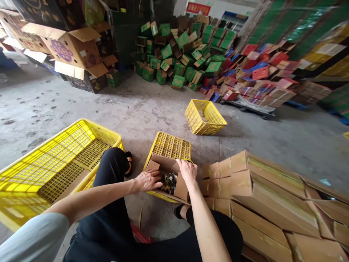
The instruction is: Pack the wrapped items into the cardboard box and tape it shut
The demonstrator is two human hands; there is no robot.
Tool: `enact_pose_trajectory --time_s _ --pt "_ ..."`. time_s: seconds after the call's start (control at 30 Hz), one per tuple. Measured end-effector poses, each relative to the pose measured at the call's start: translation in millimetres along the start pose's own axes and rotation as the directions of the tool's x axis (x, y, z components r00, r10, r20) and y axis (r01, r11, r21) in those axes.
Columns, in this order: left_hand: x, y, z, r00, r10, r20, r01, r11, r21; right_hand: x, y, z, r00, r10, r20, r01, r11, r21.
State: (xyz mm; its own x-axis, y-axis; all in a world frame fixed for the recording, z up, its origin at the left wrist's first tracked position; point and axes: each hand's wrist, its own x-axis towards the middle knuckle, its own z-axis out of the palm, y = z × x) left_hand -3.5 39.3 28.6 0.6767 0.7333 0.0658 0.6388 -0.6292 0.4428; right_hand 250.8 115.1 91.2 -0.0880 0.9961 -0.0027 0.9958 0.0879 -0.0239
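Note:
A small open cardboard box (165, 160) stands between my knees on an upturned yellow plastic crate (171, 143). Inside it lies dark, shiny, plastic-wrapped content (169, 183) with yellowish bits, too small to name. My left hand (148, 180) rests over the box's left side, fingers stretched toward the opening. At the far right corner, my right hand (187, 169) has its fingers bent over the box's edge, with the thumb side toward the back wall. A right-hand flap (181, 187) stands beside the contents.
A large yellow crate (79, 156) stands at my left, and a smaller yellow crate (205, 118) ahead. Stacked flat-sided cardboard boxes (272, 196) crowd my right. Farther back are heaps of green boxes (178, 80) and red boxes (260, 72), plus stacked cartons (71, 51).

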Motion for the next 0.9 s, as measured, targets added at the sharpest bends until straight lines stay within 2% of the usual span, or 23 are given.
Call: enact_pose_trajectory --time_s 0.17,0.33,0.47,0.7,0.8,0.9 --pt "-18.0 5.2 27.1 0.998 0.044 -0.050 -0.042 0.998 0.036 1.4 15.2 -13.3 0.977 -0.185 0.107 0.179 0.982 0.063" --pt "-13.3 7.6 27.2 0.997 0.003 -0.076 0.002 0.997 0.073 0.6 5.2 -11.9 0.912 -0.352 0.209 0.322 0.932 0.164" --pt "-13.9 10.6 23.2 0.994 -0.021 -0.106 0.031 0.996 0.085 20.7 -6.7 -2.7 0.912 -0.324 0.252 0.288 0.943 0.170" --pt "-23.5 17.0 21.5 0.978 -0.023 -0.209 0.058 0.985 0.164 64.7 7.4 19.5 0.915 -0.259 0.310 0.240 0.966 0.099" --pt "-26.1 16.1 12.0 0.955 -0.105 -0.277 0.163 0.967 0.196 67.3 8.4 31.0 0.937 -0.230 0.262 0.228 0.973 0.038" --pt "-29.9 17.1 3.1 0.916 -0.195 -0.349 0.286 0.930 0.230 61.5 5.3 35.1 0.965 -0.218 0.149 0.222 0.975 -0.014"
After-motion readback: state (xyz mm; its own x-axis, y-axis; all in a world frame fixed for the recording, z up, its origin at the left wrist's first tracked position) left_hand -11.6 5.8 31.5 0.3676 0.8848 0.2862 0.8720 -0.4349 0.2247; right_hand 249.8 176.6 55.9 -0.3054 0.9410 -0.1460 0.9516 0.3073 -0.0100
